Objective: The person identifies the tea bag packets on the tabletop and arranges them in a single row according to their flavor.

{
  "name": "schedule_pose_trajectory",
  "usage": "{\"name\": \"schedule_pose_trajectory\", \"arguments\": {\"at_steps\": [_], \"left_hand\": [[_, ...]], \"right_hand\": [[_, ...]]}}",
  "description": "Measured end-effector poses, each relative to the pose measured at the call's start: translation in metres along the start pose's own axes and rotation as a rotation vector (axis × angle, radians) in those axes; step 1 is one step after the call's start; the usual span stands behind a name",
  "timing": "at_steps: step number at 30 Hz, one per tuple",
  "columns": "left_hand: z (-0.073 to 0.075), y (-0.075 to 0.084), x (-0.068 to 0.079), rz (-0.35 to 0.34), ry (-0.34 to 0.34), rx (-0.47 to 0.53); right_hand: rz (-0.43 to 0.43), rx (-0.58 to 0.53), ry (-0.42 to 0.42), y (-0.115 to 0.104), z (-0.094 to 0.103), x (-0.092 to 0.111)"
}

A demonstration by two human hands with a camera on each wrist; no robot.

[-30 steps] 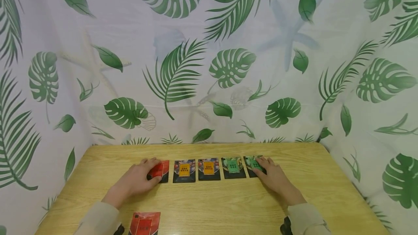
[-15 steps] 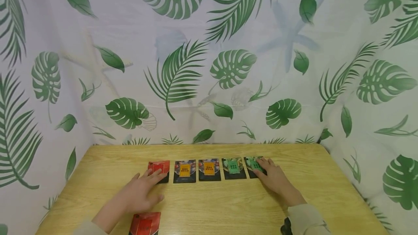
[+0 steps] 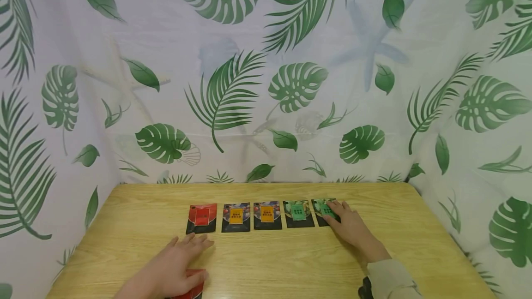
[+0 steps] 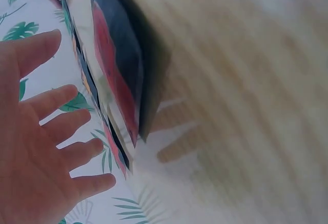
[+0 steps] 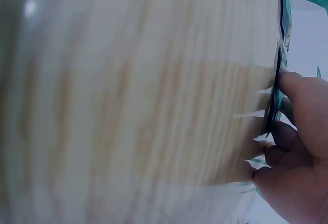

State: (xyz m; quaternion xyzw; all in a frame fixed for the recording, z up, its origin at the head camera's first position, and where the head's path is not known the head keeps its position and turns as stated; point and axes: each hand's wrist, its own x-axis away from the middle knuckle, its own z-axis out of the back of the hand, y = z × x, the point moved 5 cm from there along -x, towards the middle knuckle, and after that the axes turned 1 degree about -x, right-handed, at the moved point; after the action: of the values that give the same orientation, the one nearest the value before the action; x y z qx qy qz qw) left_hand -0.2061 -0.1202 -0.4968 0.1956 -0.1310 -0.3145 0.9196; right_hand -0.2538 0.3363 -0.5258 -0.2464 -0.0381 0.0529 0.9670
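Five flat packets lie in a row on the wooden table [image 3: 266, 262]: a red-and-black packet [image 3: 201, 218] at the left, two dark packets with yellow labels [image 3: 236, 217], and two green-labelled packets [image 3: 298, 213]. My left hand [image 3: 176, 262], fingers spread and holding nothing, hovers over another red-and-black packet [image 3: 193, 292] nearer me, hiding much of it. That packet also shows edge-on beside the fingers in the left wrist view. My right hand [image 3: 349, 227] rests on the rightmost green packet [image 3: 322, 211], its thumb and fingers touching it and covering its right part.
A white cloth with green leaf prints [image 3: 245, 160] hangs behind the table and at both sides. Narrow strips of table separate the packets in the row. Bare wood lies between the row and my arms.
My left hand has let go of the leftmost red packet and drawn back toward me, over the nearer red packet. My right hand has stayed on the green packet.
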Motion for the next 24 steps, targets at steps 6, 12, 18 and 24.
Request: {"name": "schedule_pose_trajectory", "arguments": {"at_steps": [6,12,18,24], "left_hand": [[-0.011,-0.001,0.010,0.087,-0.113,0.062],[-0.019,-0.004,0.019,0.161,-0.171,0.067],[-0.019,-0.009,0.029,0.142,-0.164,0.033],[-0.024,-0.016,0.032,0.149,-0.168,0.044]], "right_hand": [[-0.007,0.004,-0.004,-0.002,0.000,0.000],[-0.012,0.002,-0.008,-0.004,0.002,-0.001],[-0.008,0.009,-0.009,-0.004,0.003,0.000],[-0.004,0.012,-0.003,-0.005,0.004,0.001]]}}
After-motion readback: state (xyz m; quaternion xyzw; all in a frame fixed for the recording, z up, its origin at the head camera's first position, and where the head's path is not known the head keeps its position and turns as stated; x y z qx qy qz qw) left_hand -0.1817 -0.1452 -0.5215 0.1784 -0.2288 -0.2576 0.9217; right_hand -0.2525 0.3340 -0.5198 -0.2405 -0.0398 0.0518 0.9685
